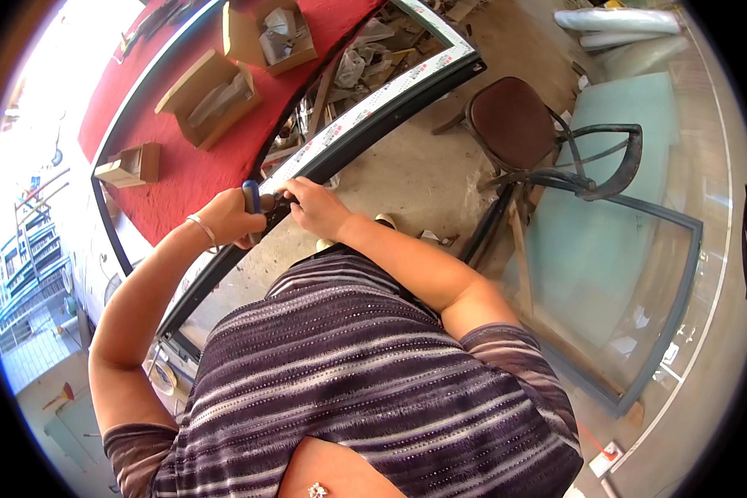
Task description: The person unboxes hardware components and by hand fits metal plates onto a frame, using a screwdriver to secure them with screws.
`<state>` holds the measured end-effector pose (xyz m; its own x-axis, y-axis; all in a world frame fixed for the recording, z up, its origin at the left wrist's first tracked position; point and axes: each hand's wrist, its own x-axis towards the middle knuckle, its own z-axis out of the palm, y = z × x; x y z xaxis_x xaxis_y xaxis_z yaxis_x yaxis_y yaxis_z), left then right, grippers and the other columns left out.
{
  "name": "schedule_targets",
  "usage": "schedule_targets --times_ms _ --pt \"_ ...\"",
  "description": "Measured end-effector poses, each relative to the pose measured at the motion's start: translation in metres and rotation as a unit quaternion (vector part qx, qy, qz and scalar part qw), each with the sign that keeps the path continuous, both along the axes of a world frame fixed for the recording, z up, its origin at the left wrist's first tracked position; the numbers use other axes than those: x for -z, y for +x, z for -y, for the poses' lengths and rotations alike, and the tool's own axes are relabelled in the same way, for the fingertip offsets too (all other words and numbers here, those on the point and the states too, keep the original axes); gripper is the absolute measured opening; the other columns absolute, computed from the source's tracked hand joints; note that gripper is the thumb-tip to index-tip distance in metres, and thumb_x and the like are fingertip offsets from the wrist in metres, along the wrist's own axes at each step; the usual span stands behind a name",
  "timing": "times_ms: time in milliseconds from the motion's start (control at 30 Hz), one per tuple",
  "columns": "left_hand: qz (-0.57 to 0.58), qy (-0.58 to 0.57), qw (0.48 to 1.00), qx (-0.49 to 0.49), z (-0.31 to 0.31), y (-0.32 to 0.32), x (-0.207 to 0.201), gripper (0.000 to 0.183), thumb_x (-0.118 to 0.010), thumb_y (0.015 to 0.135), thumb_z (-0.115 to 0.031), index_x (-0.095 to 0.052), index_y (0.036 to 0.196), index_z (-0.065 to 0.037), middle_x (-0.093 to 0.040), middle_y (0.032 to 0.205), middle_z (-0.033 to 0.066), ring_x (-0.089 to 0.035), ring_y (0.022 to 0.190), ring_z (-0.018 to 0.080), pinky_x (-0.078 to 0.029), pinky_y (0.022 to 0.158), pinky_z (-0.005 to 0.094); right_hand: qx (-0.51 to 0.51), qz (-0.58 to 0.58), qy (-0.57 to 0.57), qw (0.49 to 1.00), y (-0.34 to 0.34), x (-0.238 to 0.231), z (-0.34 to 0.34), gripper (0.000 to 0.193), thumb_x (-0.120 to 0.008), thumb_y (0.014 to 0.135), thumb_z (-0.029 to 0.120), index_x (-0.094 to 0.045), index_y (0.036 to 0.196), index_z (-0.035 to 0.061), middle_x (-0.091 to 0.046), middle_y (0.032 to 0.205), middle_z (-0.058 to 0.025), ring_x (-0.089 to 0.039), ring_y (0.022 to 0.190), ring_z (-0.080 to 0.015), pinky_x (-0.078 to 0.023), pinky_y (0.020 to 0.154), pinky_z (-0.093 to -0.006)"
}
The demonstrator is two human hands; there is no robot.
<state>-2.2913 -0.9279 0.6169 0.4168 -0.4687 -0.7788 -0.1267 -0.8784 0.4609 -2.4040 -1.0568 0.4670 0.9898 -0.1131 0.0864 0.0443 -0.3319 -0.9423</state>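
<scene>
A large dark window frame [407, 93], its upper face covered in white printed film, lies across the red-covered worktable in front of me. My left hand [231, 217], a bracelet on its wrist, is closed round a blue-handled tool [251, 196] at the frame's near edge. The tool's working end is not clear. Beside it my right hand [317, 209] rests at the same edge, fingers bent and drawn together against the frame. What those fingers pinch, if anything, is too small to make out.
Open cardboard boxes [192, 124] stand on the red worktable [174, 187]. Scraps and plastic bags [353, 66] show through the frame's opening. To my right are a chair [515, 124] with a brown seat and a grey-framed glass panel [589, 282].
</scene>
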Motion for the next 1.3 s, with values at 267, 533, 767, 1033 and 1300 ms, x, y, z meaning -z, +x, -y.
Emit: schedule_targets --times_ms 267,533,767,1033,1300 --pt "0.114 0.069 0.952 0.276 0.013 0.011 -0.014 0.031 -0.063 0.073 -0.009 -0.056 0.101 0.004 -0.066 0.073 0.0190 -0.069 0.068 0.0281 -0.056 0.062 0.0361 0.048 -0.009 0.020 0.999 -0.011 -0.004 -0.001 0.023 -0.060 0.082 0.005 -0.059 0.105 0.0035 -0.062 0.095 -0.0141 -0.063 0.090 -0.0307 -0.050 0.079 -0.0383" --pt "0.207 0.124 0.853 0.464 0.018 0.020 -0.009 0.038 -0.067 0.071 -0.014 -0.051 0.104 -0.003 -0.064 0.078 0.0192 -0.064 0.080 0.0392 -0.049 0.074 0.0482 0.031 -0.036 0.033 0.998 -0.013 -0.003 -0.004 0.019 -0.058 0.085 0.012 -0.061 0.101 0.0025 -0.065 0.092 -0.0155 -0.063 0.088 -0.0319 -0.050 0.079 -0.0402" --pt "0.226 0.129 0.826 0.500 0.024 0.020 -0.018 0.030 -0.063 0.076 -0.014 -0.053 0.104 -0.005 -0.065 0.078 0.0178 -0.065 0.078 0.0383 -0.050 0.071 0.0481 0.042 -0.032 0.037 0.998 -0.016 -0.006 -0.005 0.018 -0.058 0.084 0.012 -0.063 0.098 0.0020 -0.067 0.090 -0.0170 -0.065 0.088 -0.0330 -0.051 0.079 -0.0407" --pt "0.232 0.017 0.883 0.408 0.048 0.013 -0.085 0.025 -0.061 0.080 -0.024 -0.052 0.093 -0.005 -0.060 0.069 0.0204 -0.063 0.071 0.0383 -0.050 0.067 0.0484 -0.021 -0.071 0.146 0.987 -0.030 -0.044 0.011 0.035 -0.066 0.088 0.028 -0.060 0.108 0.0000 -0.068 0.088 -0.0148 -0.066 0.083 -0.0244 -0.052 0.072 -0.0356" --pt "0.407 -0.295 0.777 0.378 0.072 -0.067 0.014 0.034 -0.074 0.076 -0.025 -0.057 0.100 -0.008 -0.060 0.078 0.0059 -0.063 0.074 0.0239 -0.051 0.061 0.0368 0.256 0.029 0.621 0.740 -0.073 -0.062 0.019 0.061 -0.064 0.093 0.031 -0.033 0.139 0.0061 -0.057 0.112 -0.0089 -0.058 0.095 -0.0138 -0.049 0.079 -0.0286"
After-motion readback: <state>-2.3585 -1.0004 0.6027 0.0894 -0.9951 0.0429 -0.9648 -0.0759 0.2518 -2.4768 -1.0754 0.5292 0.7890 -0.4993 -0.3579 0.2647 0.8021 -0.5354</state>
